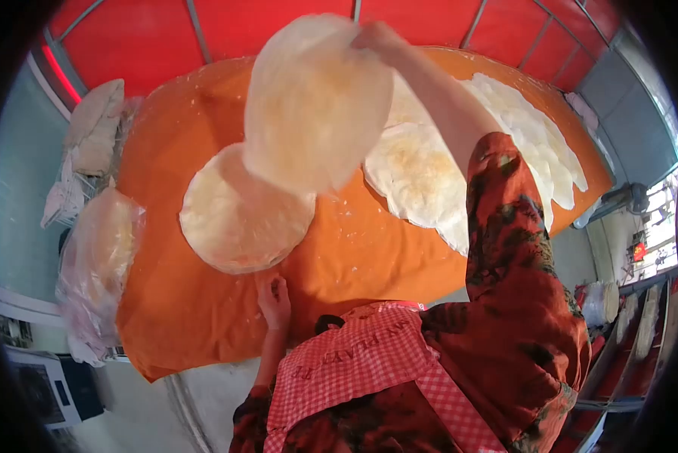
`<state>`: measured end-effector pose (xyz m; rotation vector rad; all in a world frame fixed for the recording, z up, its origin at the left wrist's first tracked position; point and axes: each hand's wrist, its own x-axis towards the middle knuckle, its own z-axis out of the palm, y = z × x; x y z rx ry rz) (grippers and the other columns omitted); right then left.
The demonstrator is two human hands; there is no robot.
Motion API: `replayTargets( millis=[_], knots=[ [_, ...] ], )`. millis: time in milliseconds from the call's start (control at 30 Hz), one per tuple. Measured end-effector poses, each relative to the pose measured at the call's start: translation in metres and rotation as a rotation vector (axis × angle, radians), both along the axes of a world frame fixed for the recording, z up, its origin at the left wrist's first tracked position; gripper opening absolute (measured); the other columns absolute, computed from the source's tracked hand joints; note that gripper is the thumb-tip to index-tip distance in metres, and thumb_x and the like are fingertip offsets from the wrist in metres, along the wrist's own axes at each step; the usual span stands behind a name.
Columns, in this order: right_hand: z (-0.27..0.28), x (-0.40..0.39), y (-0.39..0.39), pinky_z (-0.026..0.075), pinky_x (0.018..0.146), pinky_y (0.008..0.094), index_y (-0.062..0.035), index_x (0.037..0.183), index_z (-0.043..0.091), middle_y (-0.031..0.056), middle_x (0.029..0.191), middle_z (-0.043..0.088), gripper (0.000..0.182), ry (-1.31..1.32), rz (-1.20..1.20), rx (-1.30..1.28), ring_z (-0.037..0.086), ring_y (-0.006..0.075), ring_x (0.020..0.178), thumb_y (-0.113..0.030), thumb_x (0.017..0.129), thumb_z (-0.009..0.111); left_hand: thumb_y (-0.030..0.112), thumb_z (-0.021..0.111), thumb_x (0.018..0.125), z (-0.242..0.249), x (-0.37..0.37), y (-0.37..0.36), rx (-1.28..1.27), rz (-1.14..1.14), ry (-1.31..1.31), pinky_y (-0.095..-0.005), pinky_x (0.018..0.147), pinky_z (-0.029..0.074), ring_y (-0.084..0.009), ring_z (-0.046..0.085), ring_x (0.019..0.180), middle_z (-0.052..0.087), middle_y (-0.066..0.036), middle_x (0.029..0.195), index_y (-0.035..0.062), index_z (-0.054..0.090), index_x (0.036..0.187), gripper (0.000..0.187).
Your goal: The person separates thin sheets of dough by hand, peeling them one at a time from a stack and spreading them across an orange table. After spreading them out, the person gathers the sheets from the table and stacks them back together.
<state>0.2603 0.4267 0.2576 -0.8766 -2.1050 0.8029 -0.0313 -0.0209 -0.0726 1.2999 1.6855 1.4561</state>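
Note:
A thin round flatbread (316,106) hangs from my right hand (374,41), whose fingers are closed on its upper edge. It is held above the orange cloth and is slightly blurred. Below and to its left lies a round stack of flatbreads (240,219), partly covered by the hanging sheet. Close to the near edge of that stack, my left hand (274,300) is curled with its fingers drawn together, and nothing shows in it. To the right, more flatbreads (422,174) lie in overlapping piles, partly hidden by my right forearm.
An orange cloth (180,317) covers the wide table. At the left stand a clear plastic bag (101,257) with pale contents and a bundle of cloth (95,128). Red panels (414,26) rise behind the table. Shelving (626,347) stands at the lower right.

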Motion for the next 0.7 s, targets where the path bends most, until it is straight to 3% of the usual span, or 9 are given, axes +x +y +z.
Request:
replayTargets(
  millis=[33, 167, 200, 267, 367, 400, 467, 567, 700],
  knots=[
    [-0.003, 0.007, 0.032, 0.05, 0.065, 0.0346, 0.0022, 0.085, 0.068, 0.0064, 0.075, 0.065, 0.018, -0.042, -0.511, -0.144, 0.063, 0.0167, 0.071, -0.012, 0.074, 0.066, 0.009, 0.061, 0.089, 0.008, 0.004, 0.004, 0.01, 0.012, 0.118, -0.0258, 0.061, 0.049, -0.0132, 0.059, 0.07, 0.06, -0.007, 0.084, 0.0011, 0.058, 0.103, 0.016],
    [-0.074, 0.054, 0.057, 0.055, 0.062, 0.0401, -0.0109, 0.093, 0.064, 0.0084, 0.086, 0.064, 0.015, 0.645, -0.337, -0.527, 0.066, 0.0232, 0.076, -0.022, 0.084, 0.064, 0.005, 0.063, 0.083, 0.006, 0.004, 0.006, 0.032, 0.034, 0.114, -0.0298, 0.059, 0.049, -0.0179, 0.059, 0.067, 0.058, -0.008, 0.079, 0.0021, 0.059, 0.099, 0.017],
    [-0.129, 0.085, 0.093, 0.054, 0.082, 0.0491, -0.0046, 0.123, 0.053, 0.0175, 0.105, 0.064, 0.038, 0.546, -0.405, -0.647, 0.065, 0.0304, 0.093, -0.019, 0.088, 0.056, 0.004, 0.063, 0.081, 0.006, 0.003, 0.007, 0.054, 0.032, 0.17, -0.0308, 0.059, 0.049, -0.0198, 0.059, 0.067, 0.057, -0.009, 0.079, 0.0022, 0.059, 0.099, 0.018],
    [-0.165, 0.045, 0.029, 0.054, 0.077, 0.0496, -0.0016, 0.113, 0.055, 0.0176, 0.093, 0.061, 0.031, 0.399, -0.89, -0.844, 0.063, 0.0296, 0.089, -0.022, 0.09, 0.052, 0.002, 0.064, 0.077, 0.014, 0.003, 0.008, 0.043, 0.011, 0.22, -0.0339, 0.058, 0.048, -0.0258, 0.058, 0.066, 0.057, -0.011, 0.079, 0.002, 0.058, 0.097, 0.02],
    [-0.322, 0.043, -0.025, 0.054, 0.065, 0.0381, 0.0002, 0.099, 0.06, 0.0147, 0.084, 0.064, 0.035, 0.174, -0.013, -0.859, 0.064, 0.0253, 0.075, -0.032, 0.091, 0.05, 0.003, 0.064, 0.078, 0.018, 0.004, 0.009, 0.03, 0.021, 0.181, -0.0337, 0.059, 0.049, -0.0256, 0.059, 0.067, 0.057, -0.011, 0.079, 0.0016, 0.058, 0.096, 0.019],
    [-0.25, -0.043, -0.131, 0.053, 0.061, 0.0353, -0.0005, 0.093, 0.062, 0.0128, 0.084, 0.065, 0.029, 0.148, -0.4, -0.853, 0.063, 0.0222, 0.068, -0.029, 0.087, 0.061, 0.002, 0.063, 0.078, 0.022, 0.004, 0.009, 0.048, 0.032, 0.216, -0.0338, 0.06, 0.049, -0.0255, 0.06, 0.068, 0.057, -0.011, 0.08, 0.0013, 0.057, 0.096, 0.019],
    [-0.28, -0.084, -0.168, 0.054, 0.061, 0.0328, -0.0017, 0.097, 0.061, 0.0109, 0.084, 0.065, 0.031, 0.116, -0.446, -1.059, 0.064, 0.0193, 0.069, -0.028, 0.083, 0.07, 0.002, 0.063, 0.078, 0.026, 0.004, 0.01, 0.022, 0.024, 0.147, -0.0335, 0.06, 0.049, -0.0257, 0.06, 0.068, 0.057, -0.011, 0.08, 0.0011, 0.057, 0.096, 0.019],
    [-0.292, -0.105, -0.193, 0.054, 0.062, 0.0338, 0.0001, 0.102, 0.058, 0.0119, 0.084, 0.065, 0.04, 0.138, -0.496, -0.988, 0.064, 0.0219, 0.071, -0.033, 0.083, 0.07, 0.002, 0.064, 0.077, 0.025, 0.002, 0.008, 0.022, 0.027, 0.13, -0.0331, 0.06, 0.049, -0.0258, 0.06, 0.068, 0.057, -0.012, 0.08, 0.0008, 0.057, 0.096, 0.02],
    [-0.263, -0.123, -0.224, 0.051, 0.075, 0.0366, 0.0017, 0.107, 0.055, 0.0141, 0.092, 0.062, 0.046, -0.193, -0.433, -0.133, 0.062, 0.0291, 0.086, -0.031, 0.08, 0.072, 0.002, 0.065, 0.076, 0.025, 0.002, 0.009, 0.054, 0.02, 0.105, -0.0326, 0.059, 0.049, -0.0259, 0.06, 0.067, 0.057, -0.012, 0.08, 0.0005, 0.057, 0.095, 0.02]
  ],
)
